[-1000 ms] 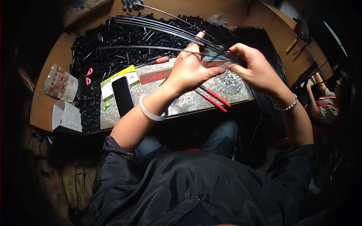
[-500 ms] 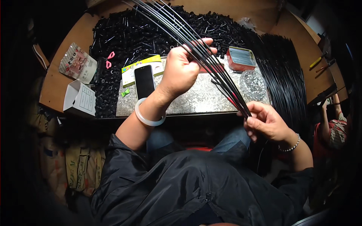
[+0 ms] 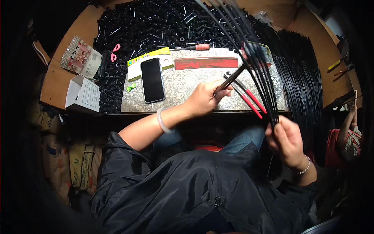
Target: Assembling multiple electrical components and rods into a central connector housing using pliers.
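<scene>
My right hand (image 3: 287, 142) is closed around the lower ends of a fan of long thin black rods (image 3: 261, 87), which rise and spread toward the top edge, blurred there. My left hand (image 3: 209, 97) is closed on a narrow dark bundle (image 3: 234, 76), which looks like rods of the same sort, slanting up to cross behind or against the fan. Between the hands, pliers with red handles (image 3: 249, 102) lie on the speckled slab (image 3: 183, 95), partly behind the rods. A red bar (image 3: 206, 63) rests farther back on the slab.
A phone (image 3: 152, 80) leans on a yellow-white box (image 3: 168, 58). Black tubular parts (image 3: 156, 23) heap up behind. Many black rods (image 3: 302, 74) lie at right, near a tin (image 3: 265, 54). Pink-handled scissors (image 3: 114, 54), a pouch (image 3: 82, 58) and an open white box (image 3: 82, 93) stand left.
My left hand has come down and toward me from the middle of the rods, now gripping a separate dark bundle. My right hand has shifted right, the fan now steeper. The red-handled pliers show more.
</scene>
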A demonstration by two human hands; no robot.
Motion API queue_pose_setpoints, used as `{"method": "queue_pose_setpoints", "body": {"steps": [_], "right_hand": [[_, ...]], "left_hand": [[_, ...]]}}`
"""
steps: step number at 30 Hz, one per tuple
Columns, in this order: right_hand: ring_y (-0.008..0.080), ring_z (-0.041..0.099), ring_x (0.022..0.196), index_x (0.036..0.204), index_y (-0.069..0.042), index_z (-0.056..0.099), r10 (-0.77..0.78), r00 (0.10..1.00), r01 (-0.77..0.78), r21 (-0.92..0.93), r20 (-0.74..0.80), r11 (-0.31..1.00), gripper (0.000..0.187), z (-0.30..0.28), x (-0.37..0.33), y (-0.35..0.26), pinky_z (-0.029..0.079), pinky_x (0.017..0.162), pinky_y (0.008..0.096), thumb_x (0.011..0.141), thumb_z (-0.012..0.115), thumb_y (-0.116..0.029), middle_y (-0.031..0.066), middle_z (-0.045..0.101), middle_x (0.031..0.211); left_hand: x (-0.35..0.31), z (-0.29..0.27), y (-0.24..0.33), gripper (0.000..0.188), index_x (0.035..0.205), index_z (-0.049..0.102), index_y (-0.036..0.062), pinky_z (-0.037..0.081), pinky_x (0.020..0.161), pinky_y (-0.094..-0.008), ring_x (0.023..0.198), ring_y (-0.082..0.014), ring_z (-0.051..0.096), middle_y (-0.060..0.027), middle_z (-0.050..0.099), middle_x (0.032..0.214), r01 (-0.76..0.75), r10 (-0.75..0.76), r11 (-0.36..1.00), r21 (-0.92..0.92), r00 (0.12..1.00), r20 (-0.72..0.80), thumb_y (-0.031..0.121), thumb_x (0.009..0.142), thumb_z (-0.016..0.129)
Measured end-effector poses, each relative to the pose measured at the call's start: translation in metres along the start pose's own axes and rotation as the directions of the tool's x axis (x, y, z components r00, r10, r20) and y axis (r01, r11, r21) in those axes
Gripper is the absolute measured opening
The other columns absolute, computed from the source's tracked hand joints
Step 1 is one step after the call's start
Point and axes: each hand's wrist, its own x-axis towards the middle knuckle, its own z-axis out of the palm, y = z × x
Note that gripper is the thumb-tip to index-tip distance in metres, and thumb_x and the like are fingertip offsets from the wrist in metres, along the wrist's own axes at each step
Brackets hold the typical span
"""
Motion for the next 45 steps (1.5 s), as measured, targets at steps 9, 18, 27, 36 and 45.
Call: {"method": "queue_pose_setpoints", "body": {"steps": [9, 18, 27, 36, 45], "right_hand": [[0.0067, 0.044, 0.050, 0.088, 0.000, 0.055, -0.402, 0.864, 0.323, -0.281, -0.303, 0.904, 0.013, 0.057, 0.067, 0.171, 0.037, 0.047, 0.0222, 0.092, 0.050, -0.011, 0.0007, 0.047, 0.058], [0.0179, 0.051, 0.049, 0.092, -0.001, 0.055, -0.486, 0.834, 0.385, -0.355, -0.262, 0.852, 0.014, 0.071, 0.092, 0.215, 0.040, 0.048, 0.0272, 0.092, 0.050, -0.014, 0.0083, 0.053, 0.062], [0.0325, 0.059, 0.083, 0.100, -0.001, 0.057, -0.369, 0.927, 0.311, -0.667, 0.058, 0.676, 0.025, 0.039, 0.062, 0.168, 0.048, 0.072, 0.0349, 0.078, 0.064, -0.009, 0.0166, 0.059, 0.092], [0.0226, 0.057, 0.082, 0.084, -0.004, 0.065, -0.689, 0.724, 0.165, -0.966, -0.018, 0.198, 0.010, -0.088, 0.178, 0.056, 0.047, 0.072, 0.0310, 0.079, 0.065, -0.012, 0.0077, 0.063, 0.083], [0.0248, 0.054, 0.086, 0.087, -0.005, 0.069, -0.362, 0.926, -0.010, -0.964, -0.108, 0.264, 0.018, -0.132, 0.263, 0.065, 0.045, 0.078, 0.0339, 0.077, 0.067, -0.019, 0.0089, 0.064, 0.086]], "left_hand": [[0.082, -0.094, -0.107, 0.035, 0.111, 0.060, 0.0055, 0.038, 0.097, -0.0386, 0.111, -0.0336, 0.049, -0.0162, 0.057, 0.115, -0.068, 0.007, 0.466, 0.882, 0.997, 0.074, 0.017, 0.078, 0.054], [0.001, -0.036, -0.012, 0.075, 0.130, 0.045, 0.0196, 0.016, 0.107, -0.0540, 0.133, -0.0441, 0.015, -0.0129, 0.034, 0.141, -0.219, 0.072, 0.893, 0.393, 0.931, 0.358, 0.041, 0.065, 0.076], [-0.044, -0.004, -0.038, 0.043, 0.121, 0.054, 0.0232, 0.029, 0.103, -0.0549, 0.128, -0.0340, 0.035, -0.0144, 0.043, 0.133, -0.388, 0.186, 0.810, 0.440, 0.881, 0.435, 0.019, 0.079, 0.063], [-0.043, 0.000, -0.032, 0.062, 0.127, 0.046, 0.0430, 0.024, 0.102, -0.0602, 0.130, -0.0469, 0.024, -0.0171, 0.035, 0.138, -0.317, 0.062, 0.715, 0.624, 0.917, 0.394, 0.018, 0.073, 0.065], [-0.040, -0.002, -0.031, 0.057, 0.126, 0.044, 0.0453, 0.027, 0.098, -0.0637, 0.124, -0.0506, 0.031, -0.0222, 0.038, 0.133, -0.363, 0.085, 0.695, 0.620, 0.898, 0.431, 0.019, 0.077, 0.058]]}}
